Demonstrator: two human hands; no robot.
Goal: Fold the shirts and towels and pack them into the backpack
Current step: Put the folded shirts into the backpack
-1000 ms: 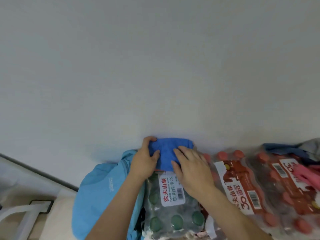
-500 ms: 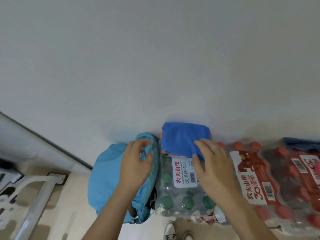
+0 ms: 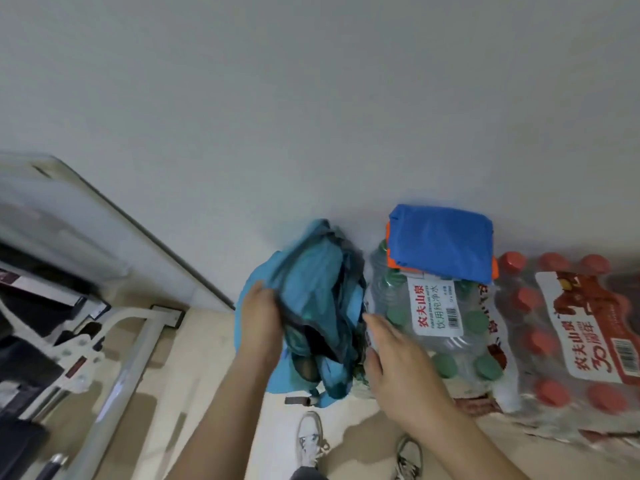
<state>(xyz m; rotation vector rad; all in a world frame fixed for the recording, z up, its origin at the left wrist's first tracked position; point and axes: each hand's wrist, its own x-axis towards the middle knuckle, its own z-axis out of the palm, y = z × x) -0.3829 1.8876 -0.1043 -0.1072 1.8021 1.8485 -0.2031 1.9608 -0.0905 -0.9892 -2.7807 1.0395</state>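
— Where is the backpack (image 3: pixel 311 282) relative to the hands?

— Between them. It stands on the floor (image 3: pixel 207 368) against the wall (image 3: pixel 311 116), with the left hand (image 3: pixel 259 320) at its left edge and the right hand (image 3: pixel 391 355) at its right side, next to the pack of green-capped water bottles (image 3: pixel 450 327).

— And the folded blue cloth (image 3: pixel 440 247)?

— On top of that water pack, beyond the right hand and apart from it. An orange piece (image 3: pixel 390 261) peeks out under its left edge.

— How do the hands sit?

— Both forearms reach forward and down. The left hand grasps the left rim of the backpack's opening, thumb on the outside, the fingers curled over the fabric and out of sight behind it. The right hand is released: palm down, fingers straight, the fingertips (image 3: pixel 369 318) pointing at the backpack's right edge. Whether they touch the fabric, I cannot tell.

— How does the backpack look?

— Light blue, soft and crumpled, its mouth open upward with a dark rim and a darker inside. A small grey strap end lies on the floor at its base.

— Anything else nearby?

— A pack of red-capped bottles (image 3: pixel 571 334) to the right, a white metal frame (image 3: pixel 114 341) to the left, and white shoes (image 3: pixel 310 438) at the bottom.
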